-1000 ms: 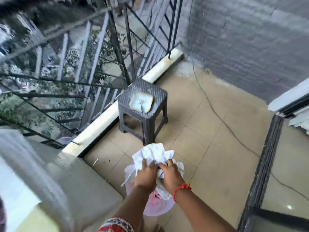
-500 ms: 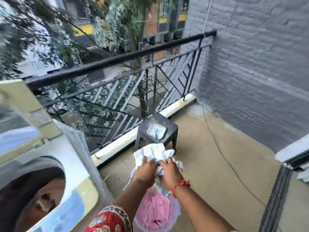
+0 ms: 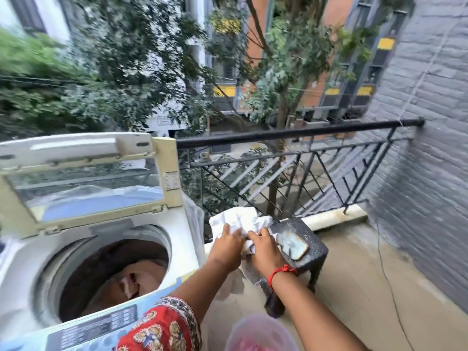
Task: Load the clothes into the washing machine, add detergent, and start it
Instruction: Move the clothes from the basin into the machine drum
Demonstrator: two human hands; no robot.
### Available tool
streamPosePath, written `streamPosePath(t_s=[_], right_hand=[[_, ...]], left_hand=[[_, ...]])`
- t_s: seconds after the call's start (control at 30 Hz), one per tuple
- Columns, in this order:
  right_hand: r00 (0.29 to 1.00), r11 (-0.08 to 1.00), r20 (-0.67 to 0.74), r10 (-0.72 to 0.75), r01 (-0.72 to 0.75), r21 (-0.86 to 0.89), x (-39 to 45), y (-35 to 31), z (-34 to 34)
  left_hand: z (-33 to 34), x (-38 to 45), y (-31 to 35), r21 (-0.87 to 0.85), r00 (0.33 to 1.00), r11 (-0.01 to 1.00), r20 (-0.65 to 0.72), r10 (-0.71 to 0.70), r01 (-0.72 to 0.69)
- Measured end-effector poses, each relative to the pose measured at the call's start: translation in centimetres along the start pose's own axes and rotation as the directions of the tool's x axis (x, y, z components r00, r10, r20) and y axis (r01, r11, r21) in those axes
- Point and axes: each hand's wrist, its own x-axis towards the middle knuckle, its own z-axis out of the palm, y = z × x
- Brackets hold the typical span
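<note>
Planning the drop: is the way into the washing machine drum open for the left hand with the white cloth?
Probably yes. The lid stands raised, the drum mouth is uncovered, and the left hand, gripping the white cloth together with the right hand, is just right of the machine.

soft, even daylight from the open balcony side, no hard shadows. motion blur smears the leafy green trees point(image 3: 83, 79) and grey brick wall point(image 3: 430, 138); the black metal railing point(image 3: 298, 134) bows, probably from wide-angle distortion.
</note>
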Motion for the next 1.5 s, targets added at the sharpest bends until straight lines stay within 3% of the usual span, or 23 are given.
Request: streamPosePath(t_s=[0.33,0.87,1.03,1.27,1.5], right_hand=[[0.936,0.95,-0.17,-0.308,0.313,0.006,7.8,-17.3,-2.4],[0.789,0.85,-0.372,-0.488,0.527,0.001,10.3,-41.0,-6.7],[0.809,0.853,-0.33,-0.486,0.521,0.021,10.4,-44.3,-4.9],[0.902,0.897,-0.081,-0.424,0.43,0.099,11.1,-43.3,3.5],[0.904,0.926,0.198,-0.378,0.364,0.103,11.3,-39.3,13.9]], left_hand=[[-12.2,-2.7,-14.8,0.033,0.958,0.991,-0.263,-0.118,0.131],[-29.7,-13.1,-29.2,-0.001,0.764,0.981,-0.628,-0.151,0.193],[-29.5,-14.7,-32.9,-0.062,0.797,0.976,-0.568,-0.208,0.21],[-21.1,-15.1,-36.6,-0.132,0.863,0.944,-0.384,-0.329,0.301],[-9.7,-15.7,-38.3,-0.162,0.882,0.877,-0.069,-0.467,0.452]])
